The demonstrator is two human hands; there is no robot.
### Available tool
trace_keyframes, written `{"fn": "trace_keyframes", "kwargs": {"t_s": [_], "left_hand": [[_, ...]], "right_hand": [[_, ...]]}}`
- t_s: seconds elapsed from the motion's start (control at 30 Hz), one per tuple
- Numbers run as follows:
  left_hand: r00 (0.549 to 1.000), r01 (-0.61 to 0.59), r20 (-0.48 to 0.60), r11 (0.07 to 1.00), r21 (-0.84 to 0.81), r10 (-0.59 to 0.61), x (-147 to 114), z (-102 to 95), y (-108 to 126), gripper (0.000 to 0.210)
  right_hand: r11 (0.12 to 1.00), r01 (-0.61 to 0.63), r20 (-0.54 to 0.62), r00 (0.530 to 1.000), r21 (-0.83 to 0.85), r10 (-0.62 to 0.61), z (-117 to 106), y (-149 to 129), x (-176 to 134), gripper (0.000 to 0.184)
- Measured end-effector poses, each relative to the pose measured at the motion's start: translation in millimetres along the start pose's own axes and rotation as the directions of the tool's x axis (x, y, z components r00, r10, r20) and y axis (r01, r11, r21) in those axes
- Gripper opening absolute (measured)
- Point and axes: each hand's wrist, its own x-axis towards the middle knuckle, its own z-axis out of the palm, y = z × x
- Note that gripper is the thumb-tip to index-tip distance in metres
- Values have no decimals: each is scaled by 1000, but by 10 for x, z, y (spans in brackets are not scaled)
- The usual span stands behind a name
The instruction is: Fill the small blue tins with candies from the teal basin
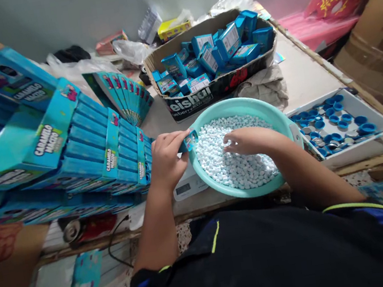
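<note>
My left hand [169, 159] is closed around a small blue candy box [190, 141], held at the left rim of a mint-green basin [249, 193]. White and pale blue candies [246, 171] fill the basin. Over the middle of the candies is my right hand [243, 141], its fingers curled in with the tips among the candies; how many they pinch is hidden. Beneath the basin's left side, a white scale [192, 186] with a small display is partly covered.
Stacked blue display cartons [79, 141] rise on the left. Behind the basin, a cardboard box [189, 103] holds several blue candy boxes, with a grey cloth [265, 87] beside it. On the right lies a white tray [360, 144] of blue caps. A cable [111, 246] hangs from the table edge.
</note>
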Motion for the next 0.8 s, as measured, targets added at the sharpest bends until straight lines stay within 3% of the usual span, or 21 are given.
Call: {"fn": "trace_keyframes", "kwargs": {"t_s": [0.17,0.33,0.47,0.63,0.8], "left_hand": [[999,15,51,999,-41,-13,44,-27,31,48],[999,-17,27,998,-65,19,65,-167,136,56],[988,-9,154,998,-57,17,71,-157,169,56],[999,-4,41,998,-56,6,18,-144,201,53],[994,37,108,997,-65,-29,-10,-156,135,53]], "right_hand": [[1000,6,-7,1000,20,-6,10,31,25,40],[1000,21,5,1000,9,-21,18,48,48,39],[999,8,-20,1000,34,-7,29,40,33,40],[999,19,-35,999,48,-18,45,44,33,38],[999,12,4,1000,40,-12,22,21,37,40]]}}
